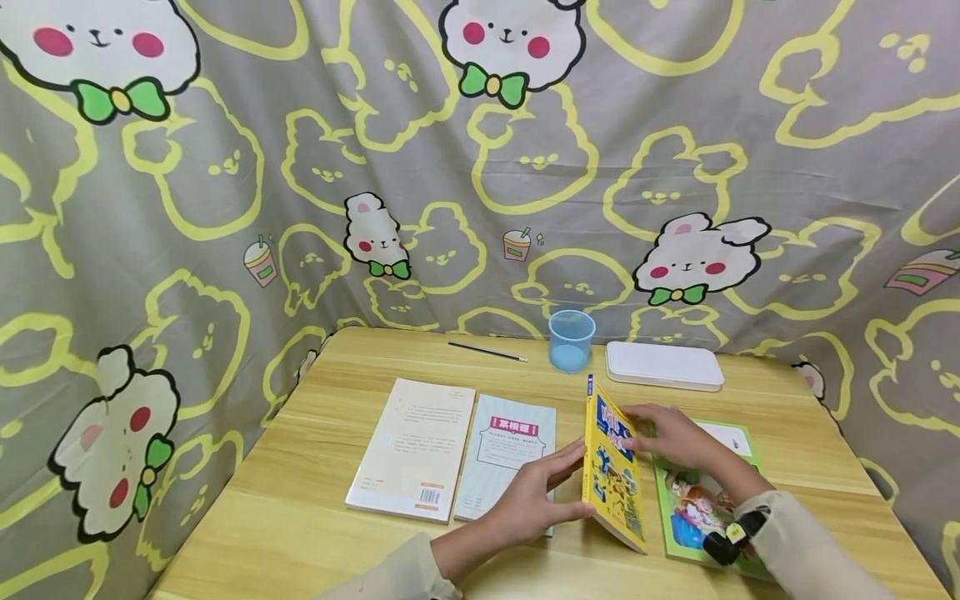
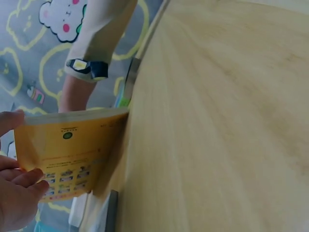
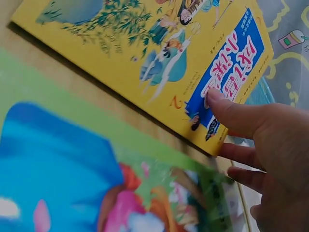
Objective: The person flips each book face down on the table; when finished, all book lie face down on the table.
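Observation:
A yellow book with a blue title panel stands tilted on its edge above the table, between the two hands. From the left, my left hand grips it by the spine side; the left wrist view shows the fingers on its orange-yellow back cover. My right hand pinches the far part of the book, its thumb on the front cover and fingers at the edge. Beneath the right forearm lies a green picture book. A pale blue-green book lies flat left of the yellow one, partly hidden by my left hand.
A cream book lies flat at the left on the wooden table. Along the back are a dark pencil, a blue translucent cup and a white case. A patterned curtain encloses the table.

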`<state>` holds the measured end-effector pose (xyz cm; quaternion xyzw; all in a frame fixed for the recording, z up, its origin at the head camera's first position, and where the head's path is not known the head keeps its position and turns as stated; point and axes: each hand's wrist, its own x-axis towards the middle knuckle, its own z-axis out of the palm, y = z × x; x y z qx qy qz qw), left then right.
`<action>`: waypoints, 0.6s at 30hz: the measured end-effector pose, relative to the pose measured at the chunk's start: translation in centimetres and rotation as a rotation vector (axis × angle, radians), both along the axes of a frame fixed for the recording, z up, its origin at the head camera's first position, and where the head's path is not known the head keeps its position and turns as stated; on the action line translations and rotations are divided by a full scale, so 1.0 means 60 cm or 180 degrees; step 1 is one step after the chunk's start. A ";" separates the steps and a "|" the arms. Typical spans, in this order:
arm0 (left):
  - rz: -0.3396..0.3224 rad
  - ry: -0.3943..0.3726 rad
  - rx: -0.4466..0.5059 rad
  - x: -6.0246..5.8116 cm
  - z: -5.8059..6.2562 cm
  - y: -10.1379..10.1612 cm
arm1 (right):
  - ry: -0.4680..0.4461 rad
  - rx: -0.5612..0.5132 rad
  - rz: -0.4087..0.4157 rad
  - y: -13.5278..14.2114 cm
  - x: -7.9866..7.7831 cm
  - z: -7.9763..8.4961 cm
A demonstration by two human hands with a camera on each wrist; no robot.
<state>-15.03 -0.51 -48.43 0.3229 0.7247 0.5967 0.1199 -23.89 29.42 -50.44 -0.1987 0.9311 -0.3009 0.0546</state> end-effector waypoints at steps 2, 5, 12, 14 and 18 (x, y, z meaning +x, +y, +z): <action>-0.0006 0.0085 -0.0024 0.001 0.004 0.001 | -0.0098 -0.0070 0.0023 -0.005 0.000 0.008; -0.0025 0.0215 -0.0064 0.003 0.009 0.002 | -0.0208 -0.0128 0.0008 -0.010 0.001 0.015; 0.0012 0.0394 -0.0120 0.007 0.018 0.006 | -0.0337 -0.0534 0.0109 -0.020 -0.002 0.023; 0.0028 0.0466 -0.0130 0.007 0.020 0.007 | -0.0391 -0.0694 0.0156 -0.025 -0.003 0.027; 0.0049 0.0558 -0.0136 0.009 0.026 0.008 | -0.0529 -0.0970 0.0251 -0.034 -0.004 0.036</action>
